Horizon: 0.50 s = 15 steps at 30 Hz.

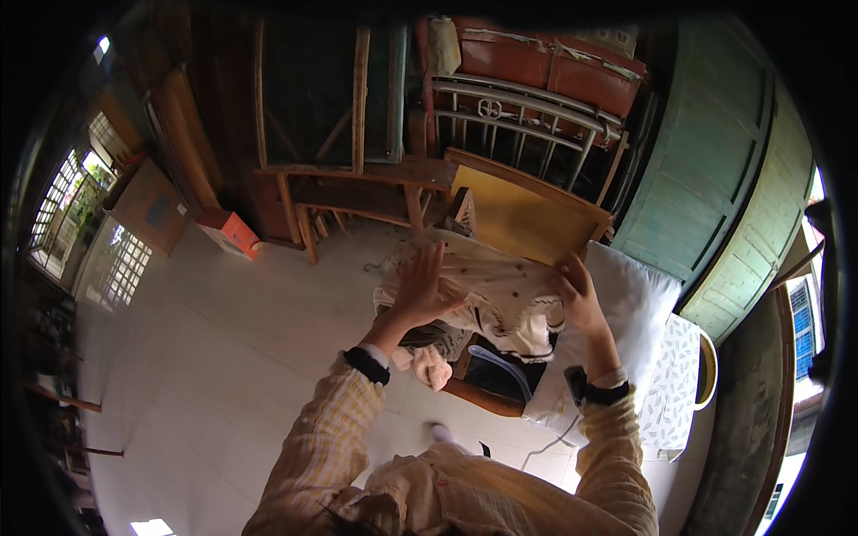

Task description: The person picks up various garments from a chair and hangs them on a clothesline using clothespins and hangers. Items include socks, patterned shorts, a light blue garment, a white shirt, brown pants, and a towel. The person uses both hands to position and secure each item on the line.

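A cream garment (505, 286) with small dark motifs and dark trim lies spread over a wooden-framed seat (487, 398). My left hand (418, 290) rests on its left part, fingers stretched out. At the garment's right edge, the bent fingers and thumb of my right hand (581, 299) pinch the fabric. Under the garment's lower left side are a grey-brown cloth (438, 341) and a fluffy pink piece (433, 369). A pale blue curved strip (500, 368) shows on the dark part of the seat.
A white pillow (626, 290) lies right of the garment, beside a leaf-patterned white cloth (670, 384). Behind stand a wooden bench (357, 198), a yellow panel (523, 210) and a metal rail frame (518, 116). Green doors (693, 179) rise at right; an orange box (228, 234) sits left.
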Tool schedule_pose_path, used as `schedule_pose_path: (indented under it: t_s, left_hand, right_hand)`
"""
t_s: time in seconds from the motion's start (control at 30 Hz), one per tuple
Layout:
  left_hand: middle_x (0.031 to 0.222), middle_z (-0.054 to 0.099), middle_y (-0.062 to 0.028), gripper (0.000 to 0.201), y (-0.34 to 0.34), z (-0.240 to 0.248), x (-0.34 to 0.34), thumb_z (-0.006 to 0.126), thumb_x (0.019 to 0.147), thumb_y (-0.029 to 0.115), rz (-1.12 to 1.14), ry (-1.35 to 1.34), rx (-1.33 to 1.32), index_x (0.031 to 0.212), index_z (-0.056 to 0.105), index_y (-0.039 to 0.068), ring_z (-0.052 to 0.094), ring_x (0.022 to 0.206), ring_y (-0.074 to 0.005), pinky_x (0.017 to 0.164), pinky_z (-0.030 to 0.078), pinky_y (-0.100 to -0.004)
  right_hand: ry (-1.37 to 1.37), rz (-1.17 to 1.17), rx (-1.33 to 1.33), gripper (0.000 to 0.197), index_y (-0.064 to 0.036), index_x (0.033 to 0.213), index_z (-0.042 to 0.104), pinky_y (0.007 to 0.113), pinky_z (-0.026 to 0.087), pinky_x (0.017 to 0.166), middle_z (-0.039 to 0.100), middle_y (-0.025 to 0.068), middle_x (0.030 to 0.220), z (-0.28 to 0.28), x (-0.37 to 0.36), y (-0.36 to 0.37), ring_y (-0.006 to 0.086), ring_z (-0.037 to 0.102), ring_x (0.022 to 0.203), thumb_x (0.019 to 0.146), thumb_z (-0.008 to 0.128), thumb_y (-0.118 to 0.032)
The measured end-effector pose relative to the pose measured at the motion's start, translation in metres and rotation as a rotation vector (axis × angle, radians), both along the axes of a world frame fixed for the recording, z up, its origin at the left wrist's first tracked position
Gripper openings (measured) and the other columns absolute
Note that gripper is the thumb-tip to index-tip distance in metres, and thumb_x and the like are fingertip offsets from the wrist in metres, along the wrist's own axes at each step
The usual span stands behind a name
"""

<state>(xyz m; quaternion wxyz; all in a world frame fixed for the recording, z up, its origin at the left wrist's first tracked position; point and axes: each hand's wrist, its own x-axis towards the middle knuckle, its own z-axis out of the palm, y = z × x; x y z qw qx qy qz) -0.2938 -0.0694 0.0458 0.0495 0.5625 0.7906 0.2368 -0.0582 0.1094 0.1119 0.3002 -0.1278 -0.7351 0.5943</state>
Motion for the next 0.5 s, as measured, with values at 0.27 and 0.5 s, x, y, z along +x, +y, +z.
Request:
schedule_pose_path:
  t_s: [0.27, 0.5]
  left_hand:
    - [0.126, 0.047, -0.0099, 0.069, -0.035, 0.029, -0.089, 0.071, 0.079, 0.024, 0.004, -0.883, 0.547, 0.134, 0.034, 0.005, 0.045, 0.114, -0.021, 0.095, 0.036, -0.0334]
    - [0.102, 0.062, -0.0048, 0.044, -0.177, 0.053, -0.116, 0.073, 0.077, 0.013, 0.616, -0.695, 0.714, 0.115, 0.054, 0.001, 0.056, 0.09, -0.0118, 0.078, 0.046, -0.028]
  right_hand:
    - [0.147, 0.366, -0.223, 0.043, 0.0052, 0.113, 0.051, 0.025, 0.046, 0.076, 0.061, 0.0091, 0.1, 0.126, -0.171, -0.095, 0.0125, 0.057, 0.09, 0.084, 0.07, -0.021]
    - [0.132, 0.759, -0.529, 0.059, 0.0098, 0.125, 0.039, 0.027, 0.049, 0.075, 0.06, 0.0111, 0.102, 0.117, -0.253, -0.168, 0.0163, 0.06, 0.091, 0.076, 0.069, -0.001]
